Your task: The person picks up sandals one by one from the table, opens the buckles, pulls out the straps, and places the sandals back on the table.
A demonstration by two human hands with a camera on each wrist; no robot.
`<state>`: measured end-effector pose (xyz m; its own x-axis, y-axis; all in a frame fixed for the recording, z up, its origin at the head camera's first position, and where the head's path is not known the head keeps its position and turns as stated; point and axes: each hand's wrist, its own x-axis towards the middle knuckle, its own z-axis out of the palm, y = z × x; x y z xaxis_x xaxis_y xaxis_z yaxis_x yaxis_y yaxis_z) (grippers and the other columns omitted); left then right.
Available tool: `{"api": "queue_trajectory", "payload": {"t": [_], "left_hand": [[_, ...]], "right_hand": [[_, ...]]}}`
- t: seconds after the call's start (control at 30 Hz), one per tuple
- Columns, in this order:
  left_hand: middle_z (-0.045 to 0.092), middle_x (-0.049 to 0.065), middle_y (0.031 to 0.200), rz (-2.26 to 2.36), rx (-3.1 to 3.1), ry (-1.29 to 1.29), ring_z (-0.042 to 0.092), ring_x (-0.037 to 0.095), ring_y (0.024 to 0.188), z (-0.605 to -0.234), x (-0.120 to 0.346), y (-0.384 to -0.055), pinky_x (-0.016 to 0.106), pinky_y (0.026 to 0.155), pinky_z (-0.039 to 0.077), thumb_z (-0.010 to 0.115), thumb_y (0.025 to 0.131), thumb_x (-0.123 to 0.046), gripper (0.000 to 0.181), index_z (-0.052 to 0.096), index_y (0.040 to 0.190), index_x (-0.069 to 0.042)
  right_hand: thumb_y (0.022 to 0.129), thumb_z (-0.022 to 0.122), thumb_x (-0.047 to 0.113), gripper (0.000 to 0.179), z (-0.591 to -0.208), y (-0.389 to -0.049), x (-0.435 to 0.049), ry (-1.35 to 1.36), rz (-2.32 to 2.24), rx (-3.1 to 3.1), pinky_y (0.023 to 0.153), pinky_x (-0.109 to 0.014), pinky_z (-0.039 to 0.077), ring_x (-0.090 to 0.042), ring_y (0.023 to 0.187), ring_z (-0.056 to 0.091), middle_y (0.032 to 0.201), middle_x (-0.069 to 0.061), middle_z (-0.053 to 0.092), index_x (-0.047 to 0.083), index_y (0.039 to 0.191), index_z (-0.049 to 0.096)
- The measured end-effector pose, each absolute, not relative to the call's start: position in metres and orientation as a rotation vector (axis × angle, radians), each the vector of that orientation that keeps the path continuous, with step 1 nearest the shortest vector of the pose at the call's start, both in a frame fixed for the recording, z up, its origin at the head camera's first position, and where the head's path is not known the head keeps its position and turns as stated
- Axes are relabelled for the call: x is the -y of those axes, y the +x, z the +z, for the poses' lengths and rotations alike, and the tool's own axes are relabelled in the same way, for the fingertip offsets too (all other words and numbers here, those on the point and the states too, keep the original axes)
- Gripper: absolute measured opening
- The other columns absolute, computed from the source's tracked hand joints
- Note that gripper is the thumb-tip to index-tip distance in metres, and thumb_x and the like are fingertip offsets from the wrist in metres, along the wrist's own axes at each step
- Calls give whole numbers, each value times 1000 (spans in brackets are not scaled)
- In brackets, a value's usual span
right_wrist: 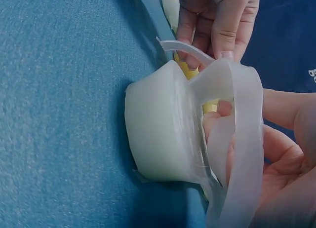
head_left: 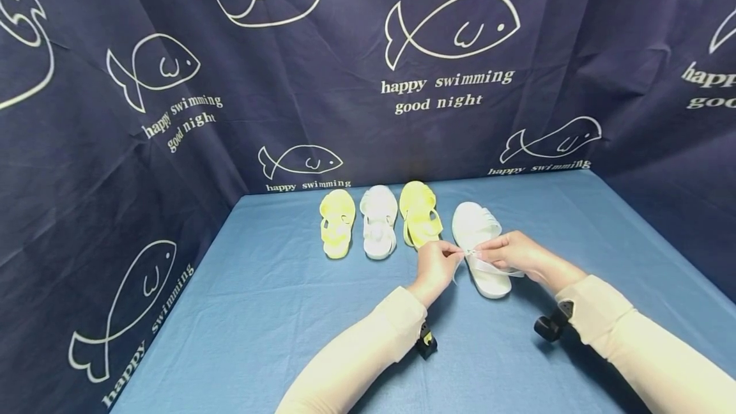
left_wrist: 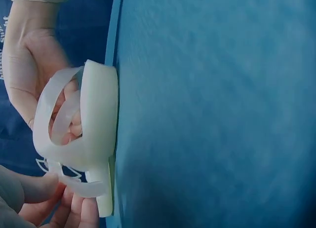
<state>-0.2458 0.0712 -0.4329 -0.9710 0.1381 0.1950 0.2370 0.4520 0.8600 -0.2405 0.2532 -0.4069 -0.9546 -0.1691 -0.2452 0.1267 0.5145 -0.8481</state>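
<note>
A white sandal [head_left: 493,285] with translucent straps rests sole-down on the blue cloth, the rightmost of the footwear in the head view. Between its thumb and fingers my left hand [head_left: 436,266] pinches the narrow strap near the loose end [left_wrist: 89,189]. My right hand [head_left: 520,254] holds the strap on the opposite side, and its fingers show behind the strap loop [right_wrist: 247,139] in the right wrist view. Both hands meet above the middle of the sandal. Just where the right fingertips press is partly hidden by the strap.
Left of the white sandal stand a yellow sandal [head_left: 416,197], a second white sandal [head_left: 379,200] and another yellow sandal [head_left: 337,203], in a row. A dark blue curtain [head_left: 356,82] with fish drawings rises behind and beside the blue-covered table [head_left: 230,312].
</note>
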Motion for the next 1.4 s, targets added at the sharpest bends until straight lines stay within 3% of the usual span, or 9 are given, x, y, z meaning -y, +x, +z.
{"api": "queue_trajectory", "payload": {"t": [0.3,0.67,1.0,1.4], "left_hand": [[72,3,72,-1555,2623,-382,54,0,60,-435,-73,-246,12,57,44,75,80,-6,4,78,76,-7],[69,4,65,-1711,2601,-189,53,1,53,-434,-78,-241,14,51,45,77,80,-5,5,77,74,-5],[70,2,68,-1637,2599,-241,52,1,57,-430,-78,-243,14,53,45,77,79,-5,5,77,74,-7],[71,7,71,-1898,2586,-119,66,10,60,-428,-79,-243,19,57,55,74,83,-4,4,76,82,-1]], "right_hand": [[91,68,21,44,-407,-240,-253,-23,-1460,-2440,89,-31,55,-7,96,63,123,-19,64,-7,124,61],[90,69,23,43,-411,-240,-253,-41,-1438,-2465,92,-38,55,-18,102,65,127,-25,60,-7,122,63],[89,70,22,43,-411,-240,-252,-25,-1458,-2464,92,-37,55,-15,99,65,122,-22,64,-7,119,64],[91,67,22,44,-410,-240,-252,-37,-1449,-2455,91,-35,54,-13,101,64,126,-21,62,-8,123,61]]}}
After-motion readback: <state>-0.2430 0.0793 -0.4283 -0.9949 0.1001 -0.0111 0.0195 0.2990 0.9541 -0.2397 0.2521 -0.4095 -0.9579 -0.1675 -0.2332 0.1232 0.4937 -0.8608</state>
